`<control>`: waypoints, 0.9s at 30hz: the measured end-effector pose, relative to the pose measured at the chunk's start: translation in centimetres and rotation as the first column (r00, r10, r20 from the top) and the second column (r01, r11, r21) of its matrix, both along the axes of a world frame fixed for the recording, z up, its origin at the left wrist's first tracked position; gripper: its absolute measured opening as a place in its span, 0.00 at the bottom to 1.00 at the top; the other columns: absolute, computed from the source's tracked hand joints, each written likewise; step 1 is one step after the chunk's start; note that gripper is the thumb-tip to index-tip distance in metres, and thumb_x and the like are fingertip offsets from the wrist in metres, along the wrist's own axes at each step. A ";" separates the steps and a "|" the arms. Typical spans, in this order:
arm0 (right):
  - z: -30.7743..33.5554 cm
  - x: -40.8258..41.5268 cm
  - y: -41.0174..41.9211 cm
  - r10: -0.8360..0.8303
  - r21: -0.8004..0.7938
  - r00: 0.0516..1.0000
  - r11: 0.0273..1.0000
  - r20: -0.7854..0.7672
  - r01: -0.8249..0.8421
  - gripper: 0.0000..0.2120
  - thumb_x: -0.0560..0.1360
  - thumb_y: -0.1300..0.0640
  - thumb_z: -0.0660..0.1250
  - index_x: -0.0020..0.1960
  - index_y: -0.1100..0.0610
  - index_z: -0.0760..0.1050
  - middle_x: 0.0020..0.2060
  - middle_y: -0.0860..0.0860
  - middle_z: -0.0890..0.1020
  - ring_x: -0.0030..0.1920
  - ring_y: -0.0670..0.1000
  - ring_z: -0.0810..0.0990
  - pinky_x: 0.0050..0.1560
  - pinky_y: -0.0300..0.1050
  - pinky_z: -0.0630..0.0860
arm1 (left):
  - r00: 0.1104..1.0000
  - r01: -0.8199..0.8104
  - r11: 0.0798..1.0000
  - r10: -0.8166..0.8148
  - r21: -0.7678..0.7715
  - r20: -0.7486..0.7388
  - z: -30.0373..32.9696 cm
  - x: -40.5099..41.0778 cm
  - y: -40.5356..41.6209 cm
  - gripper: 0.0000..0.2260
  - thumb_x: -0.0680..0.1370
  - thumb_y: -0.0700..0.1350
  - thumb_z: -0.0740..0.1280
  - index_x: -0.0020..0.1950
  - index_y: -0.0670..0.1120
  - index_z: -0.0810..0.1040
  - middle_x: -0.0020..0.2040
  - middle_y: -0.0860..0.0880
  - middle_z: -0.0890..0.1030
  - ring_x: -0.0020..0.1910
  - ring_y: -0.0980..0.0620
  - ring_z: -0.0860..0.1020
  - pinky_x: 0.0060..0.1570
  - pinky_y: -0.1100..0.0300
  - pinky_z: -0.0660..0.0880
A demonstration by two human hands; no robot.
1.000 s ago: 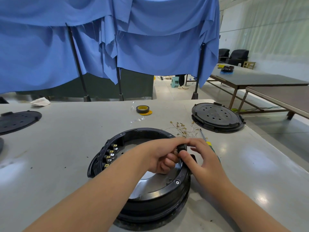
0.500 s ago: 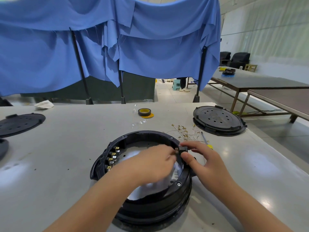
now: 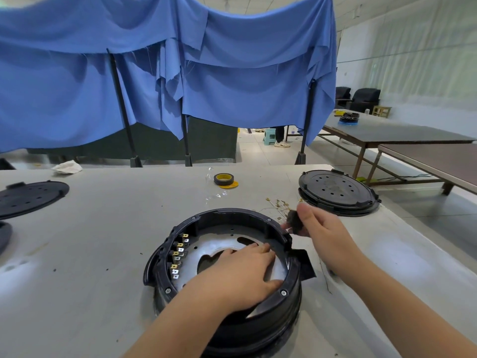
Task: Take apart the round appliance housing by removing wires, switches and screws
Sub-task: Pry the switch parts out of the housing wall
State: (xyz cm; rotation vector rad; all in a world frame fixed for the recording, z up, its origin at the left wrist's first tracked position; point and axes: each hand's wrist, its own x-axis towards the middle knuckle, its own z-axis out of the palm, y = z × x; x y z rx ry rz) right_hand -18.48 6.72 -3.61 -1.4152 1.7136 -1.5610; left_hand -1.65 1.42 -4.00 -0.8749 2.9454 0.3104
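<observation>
Since half a second ago the right hand (image 3: 318, 229) has come up off the rim, at centre right of the frame, pinching a small black blurred part (image 3: 295, 221), a switch I think, between thumb and fingers just outside the housing wall. The round black plastic appliance housing (image 3: 227, 285) sits at lower centre on the pale grey table (image 3: 103, 228). The left hand (image 3: 241, 272) lies flat inside on the silvery metal base plate (image 3: 219, 245), fingers nearly straight, steadying and gripping nothing.

Step in hand, as I judge it: one switch out. Next I set it aside with the loose thin wires (image 3: 277, 204) just beyond the rim, then go for the row of brass-tabbed terminals (image 3: 178, 254) on the left inner wall and the rim screws (image 3: 283, 292).

Around: black perforated round lid (image 3: 338, 192) at upper right, another (image 3: 31, 197) at far left, black tape roll (image 3: 223, 179) above centre. My left forearm covers the near rim.
</observation>
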 end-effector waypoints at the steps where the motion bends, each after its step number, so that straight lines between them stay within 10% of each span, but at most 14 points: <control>1: 0.3 -0.4 -0.3 -0.016 -0.002 0.996 1.000 0.083 0.017 0.22 0.75 0.41 0.56 0.44 0.57 0.80 0.38 0.52 0.85 0.37 0.49 0.83 0.44 0.43 0.80 | 1.000 -0.001 1.000 0.001 -0.005 -0.003 0.0 0.0 0.0 0.24 0.80 0.57 0.56 0.74 0.49 0.62 0.77 0.53 0.59 0.74 0.52 0.58 0.71 0.45 0.59; 7: 1.6 -4.4 -2.6 -0.140 0.096 0.951 0.988 0.277 0.117 0.12 0.78 0.53 0.64 0.55 0.61 0.76 0.46 0.56 0.83 0.42 0.52 0.83 0.46 0.45 0.81 | 1.000 -0.009 1.000 0.009 0.001 -0.011 0.0 0.0 0.1 0.24 0.81 0.57 0.54 0.74 0.49 0.63 0.77 0.52 0.59 0.75 0.51 0.58 0.71 0.44 0.58; 16: -1.4 -6.3 -5.9 -0.061 0.267 0.827 0.931 -0.559 0.249 0.12 0.68 0.59 0.74 0.49 0.54 0.75 0.49 0.50 0.79 0.48 0.48 0.78 0.50 0.45 0.76 | 0.999 -0.022 1.000 0.023 0.019 -0.032 0.1 0.0 0.1 0.24 0.80 0.58 0.55 0.73 0.49 0.65 0.75 0.52 0.63 0.74 0.50 0.61 0.71 0.44 0.59; 27: -2.9 -6.7 -6.7 -0.071 0.291 0.740 0.891 -0.669 0.348 0.17 0.70 0.50 0.73 0.55 0.50 0.72 0.55 0.49 0.78 0.56 0.52 0.75 0.52 0.47 0.71 | 0.999 -0.027 0.999 0.029 0.030 -0.044 0.4 0.0 -0.1 0.23 0.80 0.57 0.57 0.71 0.49 0.67 0.72 0.51 0.67 0.71 0.49 0.64 0.69 0.46 0.62</control>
